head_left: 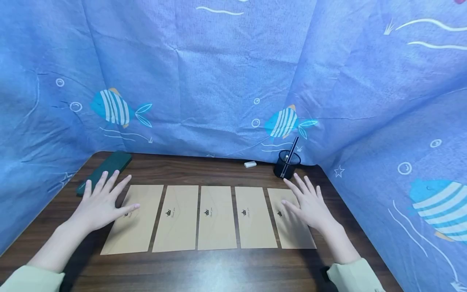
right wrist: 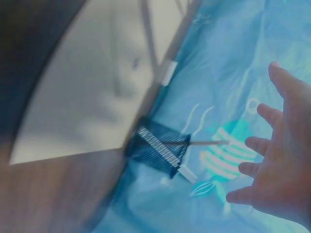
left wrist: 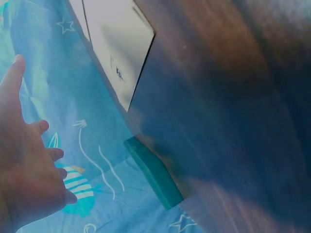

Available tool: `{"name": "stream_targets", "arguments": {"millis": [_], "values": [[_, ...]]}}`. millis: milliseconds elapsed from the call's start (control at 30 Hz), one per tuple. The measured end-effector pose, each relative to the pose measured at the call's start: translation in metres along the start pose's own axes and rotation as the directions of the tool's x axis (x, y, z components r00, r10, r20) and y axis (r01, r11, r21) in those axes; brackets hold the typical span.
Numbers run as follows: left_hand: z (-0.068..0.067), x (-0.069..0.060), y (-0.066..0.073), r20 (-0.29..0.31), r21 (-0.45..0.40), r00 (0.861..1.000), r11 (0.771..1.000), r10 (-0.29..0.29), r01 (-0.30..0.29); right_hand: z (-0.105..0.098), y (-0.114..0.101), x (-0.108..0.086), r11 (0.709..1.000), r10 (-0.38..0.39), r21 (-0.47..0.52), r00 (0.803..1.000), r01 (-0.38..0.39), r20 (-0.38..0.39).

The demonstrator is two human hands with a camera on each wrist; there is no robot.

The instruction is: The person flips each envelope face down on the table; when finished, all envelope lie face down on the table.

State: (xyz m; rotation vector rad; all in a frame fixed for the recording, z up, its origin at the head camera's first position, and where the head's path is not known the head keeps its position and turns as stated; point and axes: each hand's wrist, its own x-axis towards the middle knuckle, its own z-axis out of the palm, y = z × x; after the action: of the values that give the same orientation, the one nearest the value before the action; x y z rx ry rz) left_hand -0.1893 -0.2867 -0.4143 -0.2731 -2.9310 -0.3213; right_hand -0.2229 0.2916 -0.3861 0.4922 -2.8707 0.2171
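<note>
Several tan kraft envelopes (head_left: 217,235) lie side by side in a row, each with a small black crown print. My left hand (head_left: 99,207) hovers with spread fingers over the leftmost envelope (head_left: 140,227), hiding part of it. At the other end, my right hand (head_left: 310,205) is held above the rightmost envelope (head_left: 295,237), fingers also spread and a shadow beneath. Neither hand holds anything. In the left wrist view the left hand (left wrist: 29,170) appears apart from the envelopes; the right wrist view shows the right hand (right wrist: 286,160) likewise apart.
A dark green box-like case (head_left: 109,166) lies at the back left, beyond the left hand. A black mesh pen holder (head_left: 287,164) with a pen or pencil stands at the back right. Beside it sits a small white eraser-like block (head_left: 250,164). Blue fish-print cloth (head_left: 204,101) surrounds the table.
</note>
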Motion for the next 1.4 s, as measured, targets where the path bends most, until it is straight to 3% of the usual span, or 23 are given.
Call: {"name": "stream_targets", "arguments": {"millis": [367, 633, 867, 1033, 1200, 1400], "values": [[-0.004, 0.009, -0.006, -0.024, -0.004, 0.999, 1.0, 0.027, -0.027, -0.023, -0.056, 0.03, 0.991, -0.136, 0.01, 0.99, 0.136, -0.029], [-0.002, 0.016, -0.018, -0.018, -0.05, 0.997, 0.996, 0.075, -0.076, -0.023, -0.111, 0.05, 0.956, -0.293, 0.002, 0.956, 0.293, -0.017], [-0.002, 0.029, -0.033, 0.029, -0.054, 0.994, 0.993, 0.104, -0.102, -0.009, -0.174, 0.059, 0.881, -0.469, 0.059, 0.883, 0.47, -0.028], [0.003, 0.037, -0.041, 0.068, -0.084, 0.99, 0.99, 0.121, -0.115, 0.01, -0.21, 0.062, 0.832, -0.554, 0.064, 0.831, 0.551, 0.044], [0.008, 0.041, -0.043, 0.097, -0.056, 0.985, 0.989, 0.143, -0.138, 0.032, -0.237, 0.066, 0.774, -0.633, 0.069, 0.767, 0.63, 0.104], [0.016, 0.046, -0.047, 0.137, -0.085, 0.973, 0.981, 0.184, -0.174, 0.059, -0.261, 0.07, 0.739, -0.668, 0.076, 0.714, 0.669, 0.209]]}}
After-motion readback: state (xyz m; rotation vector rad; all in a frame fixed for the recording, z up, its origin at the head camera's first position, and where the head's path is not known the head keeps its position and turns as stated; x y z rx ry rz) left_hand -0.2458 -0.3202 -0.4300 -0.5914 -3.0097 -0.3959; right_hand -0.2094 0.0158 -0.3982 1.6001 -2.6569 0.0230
